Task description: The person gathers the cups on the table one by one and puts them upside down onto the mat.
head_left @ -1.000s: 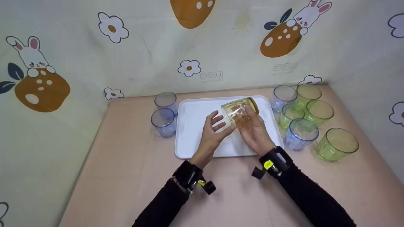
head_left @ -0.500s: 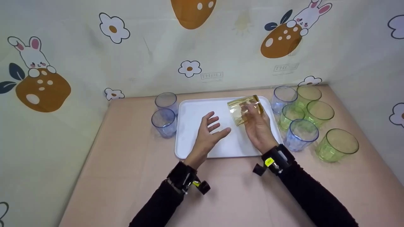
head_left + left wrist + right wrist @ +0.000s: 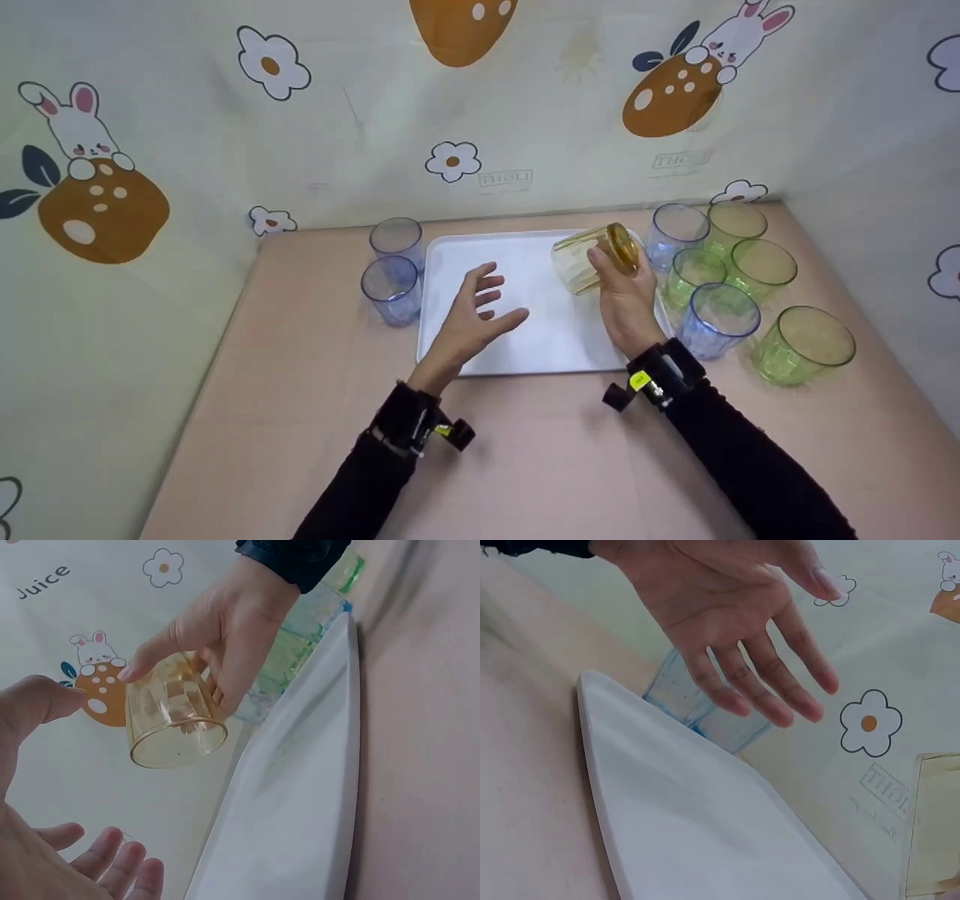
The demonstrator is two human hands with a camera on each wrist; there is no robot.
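Above the white tray (image 3: 547,341), my right hand (image 3: 628,306) grips a clear yellow glass (image 3: 576,262). The glass is tilted on its side, its thick base toward the upper right and its mouth to the lower left. In the left wrist view the thumb and fingers of the right hand (image 3: 236,634) are round the glass (image 3: 166,709) near its base. My left hand (image 3: 465,322) hovers over the tray's left part, apart from the glass, fingers spread and holding nothing. The right wrist view shows this left hand (image 3: 727,615) palm out, with the yellow glass (image 3: 937,825) partly cut off at the edge.
Two blue glasses (image 3: 391,292) stand by the tray's left edge. Along its right side are blue glasses (image 3: 716,322) and several green ones (image 3: 799,352), close together. A patterned curtain (image 3: 360,157) hangs behind the pink table (image 3: 300,420).
My left hand has let go of the yellow glass and moved away to the left. The right hand has carried the glass slightly to the right and turned it.
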